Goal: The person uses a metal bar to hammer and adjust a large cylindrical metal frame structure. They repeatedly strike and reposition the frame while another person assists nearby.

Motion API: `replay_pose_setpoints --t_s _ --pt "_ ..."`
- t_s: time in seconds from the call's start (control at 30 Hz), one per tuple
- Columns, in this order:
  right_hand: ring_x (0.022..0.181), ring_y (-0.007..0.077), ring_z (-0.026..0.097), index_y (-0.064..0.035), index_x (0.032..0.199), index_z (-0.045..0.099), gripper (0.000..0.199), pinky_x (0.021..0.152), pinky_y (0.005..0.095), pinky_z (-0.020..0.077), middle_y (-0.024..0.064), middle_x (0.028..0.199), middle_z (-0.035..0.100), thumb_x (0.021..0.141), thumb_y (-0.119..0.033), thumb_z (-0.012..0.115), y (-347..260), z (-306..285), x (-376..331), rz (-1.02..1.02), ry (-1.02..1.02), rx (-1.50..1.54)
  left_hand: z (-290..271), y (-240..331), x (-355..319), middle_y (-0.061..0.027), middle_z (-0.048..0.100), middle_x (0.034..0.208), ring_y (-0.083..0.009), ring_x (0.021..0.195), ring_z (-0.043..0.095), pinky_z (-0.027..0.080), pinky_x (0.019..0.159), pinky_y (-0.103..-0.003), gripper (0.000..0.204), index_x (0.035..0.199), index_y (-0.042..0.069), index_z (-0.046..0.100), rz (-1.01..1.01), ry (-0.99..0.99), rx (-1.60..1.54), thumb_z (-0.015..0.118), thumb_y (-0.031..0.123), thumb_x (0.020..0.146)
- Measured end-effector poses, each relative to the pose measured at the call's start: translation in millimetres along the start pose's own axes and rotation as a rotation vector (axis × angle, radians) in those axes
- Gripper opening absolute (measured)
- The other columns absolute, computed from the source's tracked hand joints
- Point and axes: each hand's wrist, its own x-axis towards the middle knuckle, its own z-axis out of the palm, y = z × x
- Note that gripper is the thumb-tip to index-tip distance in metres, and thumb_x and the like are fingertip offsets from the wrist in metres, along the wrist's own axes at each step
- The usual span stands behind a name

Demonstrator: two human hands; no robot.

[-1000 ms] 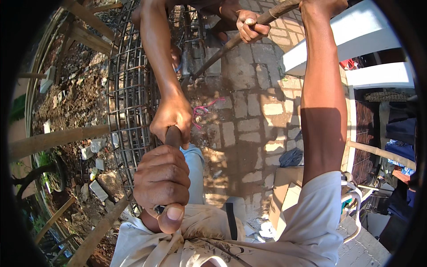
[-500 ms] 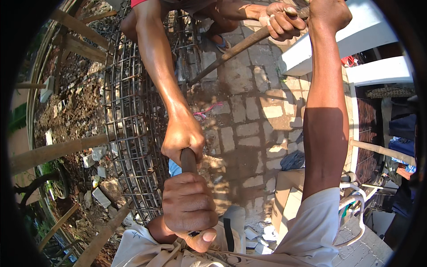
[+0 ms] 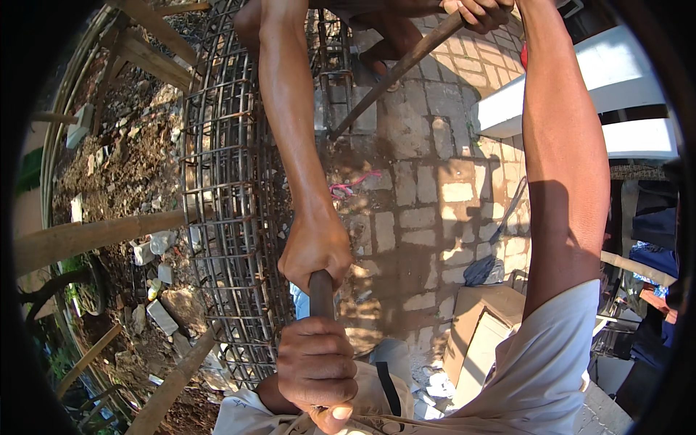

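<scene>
Stick point(image 3: 322, 299) is low and a bit left of centre in our view, end pointing up at us, with two fists on it. Our left hand point(image 3: 317, 366) has the near end, fingers wrapped right round and the thumb showing at the bottom. Just past it, a co-worker's hand point(image 3: 315, 250) grips the same stick, knuckles toward us, and a short bare bit of it shows between the two fists.

Our right hand is past the top edge, so we can't tell if it's gripping anything; only the right forearm point(image 3: 565, 167) shows. Next to it up there, another hand point(image 3: 482, 11) is curled round a long pole point(image 3: 399, 76), which slants down to the left toward the paving point(image 3: 406, 170). Can't tell if the tip touches anything.

As for the step, we'd call it a shared hold: two people on one stick, nobody letting go. Our guess is any next move calls for a firm grip and good timing between both of us, plus care not to pinch knuckles.

Further out, a steel cage point(image 3: 230, 193) runs along just left of the co-worker's arm, with rubble point(image 3: 130, 167) beyond it. Right side: a dark plastic bag point(image 3: 484, 272) by a cardboard box point(image 3: 467, 319). Some pink string point(image 3: 355, 183) lies on the paving too.
</scene>
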Motion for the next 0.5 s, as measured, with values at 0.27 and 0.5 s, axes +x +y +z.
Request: replay_pose_setpoints --t_s 0.27,0.5 --pt "0.121 0.0373 0.042 0.0061 0.120 0.048 0.063 0.102 0.0457 0.0355 0.0295 0.127 0.043 0.077 -0.038 0.064 -10.0 -113.1 -44.6 0.360 -0.039 -0.072 30.3 1.9 16.2 -0.0006 0.039 0.051 -0.0186 0.044 0.040 0.029 0.048 -0.033 0.025 0.053 0.011 0.047 0.034 0.098 0.027 0.059 0.025 0.070" --pt "0.072 0.0227 0.053 -0.0073 0.081 0.054 0.027 0.073 0.0372 0.0457 0.0067 0.076 0.052 0.088 -0.033 0.056 -207.8 -344.6 -238.3 -0.010 -0.933 1.020 26.5 3.1 -4.6 -0.0022 0.053 0.065 -0.0173 0.060 0.053 0.039 0.055 -0.035 0.021 0.064 0.010 0.057 0.132 0.145 0.096 0.063 0.027 0.074"
